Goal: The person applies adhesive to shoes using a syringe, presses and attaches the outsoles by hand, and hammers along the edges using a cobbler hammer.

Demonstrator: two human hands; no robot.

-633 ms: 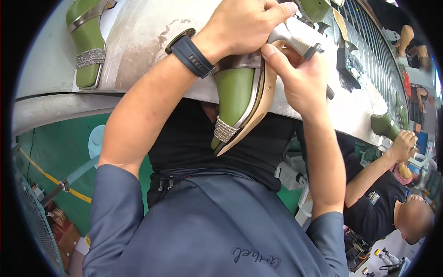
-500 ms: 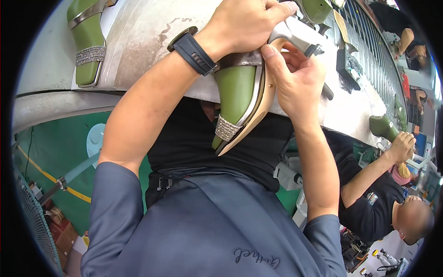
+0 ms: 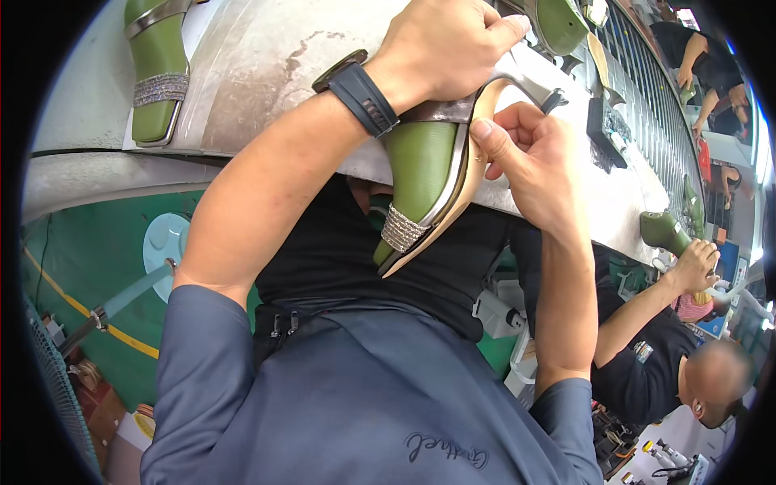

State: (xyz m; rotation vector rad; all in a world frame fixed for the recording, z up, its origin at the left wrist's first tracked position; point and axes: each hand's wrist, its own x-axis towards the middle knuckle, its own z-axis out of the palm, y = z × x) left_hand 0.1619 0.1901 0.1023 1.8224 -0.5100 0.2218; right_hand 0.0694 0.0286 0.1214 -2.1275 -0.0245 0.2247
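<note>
A high-heeled sandal on a green shoe last is held toe down at the bench edge. It has a sparkling toe strap, a metallic ankle strap, a pale beige sole and a silvery heel. My left hand is closed round its upper back end, though its palm side is hidden. Thumb against the sole's edge, my right hand pinches the sole below the heel, its other fingers curled.
Another sandal on a green last lies at the bench's left. Green lasts and a dark block sit near the slatted conveyor. A co-worker's hand grips a green last at right. A fan stands lower left.
My right hand has slid down from behind the heel to the sole's edge, leaving the heel more exposed. My left hand and the sandal have shifted slightly to the right.
</note>
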